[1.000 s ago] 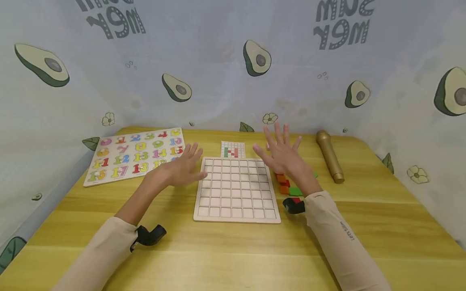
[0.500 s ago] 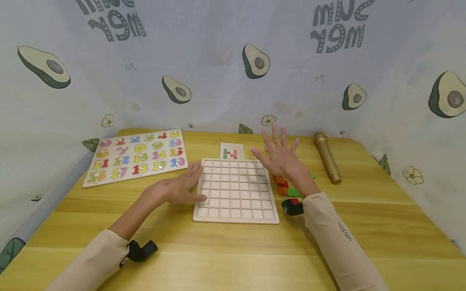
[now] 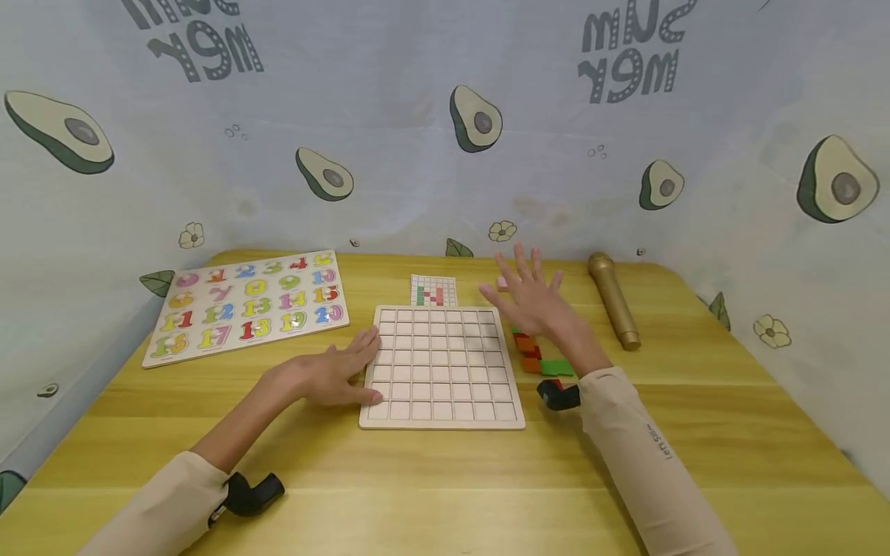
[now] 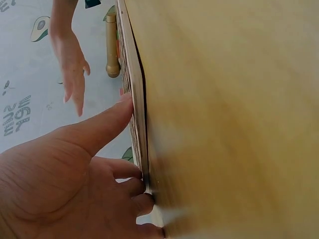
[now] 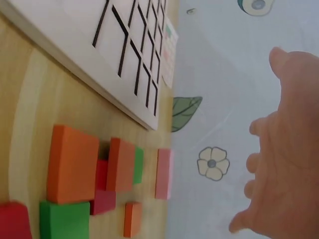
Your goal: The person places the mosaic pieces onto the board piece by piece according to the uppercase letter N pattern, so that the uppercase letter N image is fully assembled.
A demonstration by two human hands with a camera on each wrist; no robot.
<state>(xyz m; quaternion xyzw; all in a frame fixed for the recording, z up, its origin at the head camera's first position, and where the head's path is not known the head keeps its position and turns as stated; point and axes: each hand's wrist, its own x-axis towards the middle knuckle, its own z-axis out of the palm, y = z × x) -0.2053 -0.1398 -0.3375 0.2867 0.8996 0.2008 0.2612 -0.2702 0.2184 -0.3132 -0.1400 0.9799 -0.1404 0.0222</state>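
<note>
We're looking across the wood-toned bench, w/ the number board lying slantwise at its far L. Nr. the middle, the grid board is lying flat. It's approx. square, so we're finding no long axis to use; its near edge is facing us. The gold mic is lying far R, long axis running front to back.

Our L hand is touching the grid board's L edge, fingers and thumb spread apart, thumb tip at the rim; the board is lying immed. to its R. Our R hand is hovering above the bench, fingers fanned apart, holding nothing.

The small pattern card is lying just behind the grid board. Smallest are the tiles, incl. an orange tile and a green tile, sitting just R of the board, straggling front to back.

The key relation, in our judgement, is tiles vs. R hand: they're lying below it, nearer the wrist than the fingertips, w/ a gap btw. The R hand's the nearer one; the L is sitting across the board.
</note>
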